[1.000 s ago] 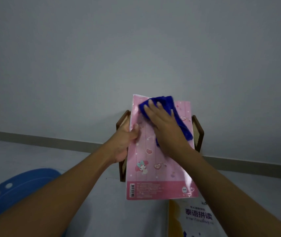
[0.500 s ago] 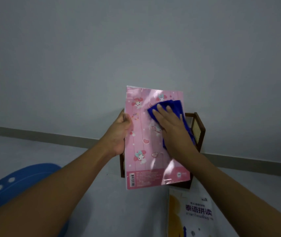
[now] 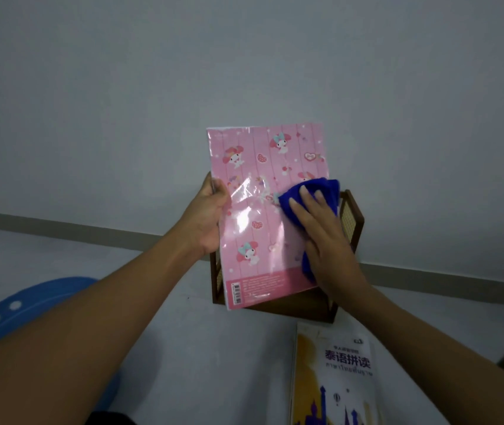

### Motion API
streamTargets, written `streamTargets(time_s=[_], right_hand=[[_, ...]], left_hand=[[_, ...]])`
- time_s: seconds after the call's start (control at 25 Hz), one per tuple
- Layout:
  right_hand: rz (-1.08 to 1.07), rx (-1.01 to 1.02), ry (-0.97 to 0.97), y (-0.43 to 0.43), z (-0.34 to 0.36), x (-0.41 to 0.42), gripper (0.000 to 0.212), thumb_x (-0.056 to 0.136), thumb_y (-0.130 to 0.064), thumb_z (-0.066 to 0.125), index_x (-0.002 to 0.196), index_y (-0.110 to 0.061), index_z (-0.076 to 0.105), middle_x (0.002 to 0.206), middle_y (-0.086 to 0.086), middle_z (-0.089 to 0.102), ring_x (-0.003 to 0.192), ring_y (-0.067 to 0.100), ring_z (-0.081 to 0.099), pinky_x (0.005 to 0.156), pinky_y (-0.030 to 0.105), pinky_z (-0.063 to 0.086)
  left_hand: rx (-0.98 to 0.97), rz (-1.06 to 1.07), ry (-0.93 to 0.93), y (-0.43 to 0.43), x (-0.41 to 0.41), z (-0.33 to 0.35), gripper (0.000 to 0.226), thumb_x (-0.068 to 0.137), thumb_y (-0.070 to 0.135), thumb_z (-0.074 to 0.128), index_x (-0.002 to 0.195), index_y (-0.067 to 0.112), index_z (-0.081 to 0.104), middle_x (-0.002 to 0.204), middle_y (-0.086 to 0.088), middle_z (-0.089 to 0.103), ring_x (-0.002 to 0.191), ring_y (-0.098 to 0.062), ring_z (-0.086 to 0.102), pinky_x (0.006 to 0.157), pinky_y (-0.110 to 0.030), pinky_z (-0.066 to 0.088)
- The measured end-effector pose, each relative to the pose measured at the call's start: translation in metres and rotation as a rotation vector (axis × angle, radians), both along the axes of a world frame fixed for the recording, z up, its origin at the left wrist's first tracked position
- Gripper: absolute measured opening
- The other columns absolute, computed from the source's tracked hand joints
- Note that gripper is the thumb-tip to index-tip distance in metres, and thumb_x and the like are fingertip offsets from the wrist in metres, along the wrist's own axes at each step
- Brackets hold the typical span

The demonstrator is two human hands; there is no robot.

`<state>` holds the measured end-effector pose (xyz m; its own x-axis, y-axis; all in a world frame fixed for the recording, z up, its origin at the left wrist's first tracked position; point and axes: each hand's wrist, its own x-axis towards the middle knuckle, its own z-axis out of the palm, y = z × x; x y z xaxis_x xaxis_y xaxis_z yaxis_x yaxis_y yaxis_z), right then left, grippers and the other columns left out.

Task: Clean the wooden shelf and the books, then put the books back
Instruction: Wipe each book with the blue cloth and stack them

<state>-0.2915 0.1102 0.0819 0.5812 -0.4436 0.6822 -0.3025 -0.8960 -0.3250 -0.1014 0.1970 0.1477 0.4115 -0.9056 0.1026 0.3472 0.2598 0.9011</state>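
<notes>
Progress: dragged soft blue cloth [image 3: 321, 194] lower across glossy pink cartoon-print book [image 3: 259, 167] under flat right hand [image 3: 324, 237], gripped its edge with left hand [image 3: 206, 216]; reshelving likely soon.

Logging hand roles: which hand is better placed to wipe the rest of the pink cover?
Right, likely. The right hand presses the blue cloth on the pink book; the left hand grips its edge, steadying it.

Readable text: one title, one barcode
White book [image 3: 336, 378] on the floor, upper cover: "泰语拼读" in dark blue characters; the line of Thai script under it is too blurred to read, and the small logo at the top right corner is illegible. Pink book [image 3: 263, 210]: barcode [image 3: 236, 292] at lower left corner, digits and fine print beside it too small
</notes>
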Motion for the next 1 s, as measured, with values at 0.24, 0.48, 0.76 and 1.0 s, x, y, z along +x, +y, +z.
streamTargets(time_s=[0.24, 0.48, 0.76, 1.0], right_hand=[[0.313, -0.504, 0.283, 0.037, -0.041, 0.015, 0.067, 0.089, -0.013, 0.049, 0.148, -0.024, 0.020, 0.159, -0.007, 0.009, 0.148, 0.020, 0.007, 0.118, 0.053, -0.002], [0.296, -0.606, 0.399, -0.007, -0.044, -0.032, 0.071, 0.083, -0.006, 0.059, 0.145, -0.023, 0.030, 0.155, -0.001, 0.025, 0.146, 0.023, 0.019, 0.117, 0.056, 0.006], [0.045, -0.328, 0.346, -0.036, -0.037, -0.073, 0.042, 0.078, -0.003, 0.055, 0.118, -0.010, 0.064, 0.134, 0.014, 0.056, 0.129, 0.026, 0.043, 0.098, 0.055, 0.046], [-0.250, 0.842, -0.552, -0.017, 0.007, -0.044, 0.052, 0.093, 0.004, 0.043, 0.128, -0.035, 0.045, 0.119, 0.006, 0.057, 0.084, 0.018, 0.063, 0.065, 0.028, 0.055]], left_hand=[[0.032, 0.140, 0.039, -0.010, 0.008, -0.012, 0.018, 0.101, 0.020, 0.039, 0.104, 0.030, 0.054, 0.135, -0.003, 0.052, 0.125, -0.026, 0.049, 0.105, -0.052, 0.040], [0.071, 0.093, 0.199, -0.008, 0.011, -0.016, 0.015, 0.102, 0.022, 0.037, 0.097, 0.026, 0.051, 0.116, -0.003, 0.064, 0.103, -0.025, 0.062, 0.076, -0.049, 0.054], [0.178, 0.153, 0.061, 0.000, 0.014, -0.014, 0.017, 0.101, 0.016, 0.040, 0.094, 0.024, 0.053, 0.113, -0.005, 0.064, 0.106, -0.031, 0.062, 0.088, -0.056, 0.050], [0.291, 0.057, -0.101, -0.004, -0.006, -0.023, 0.031, 0.101, 0.025, 0.041, 0.129, 0.015, 0.051, 0.118, -0.011, 0.065, 0.096, -0.027, 0.065, 0.071, -0.040, 0.054]])
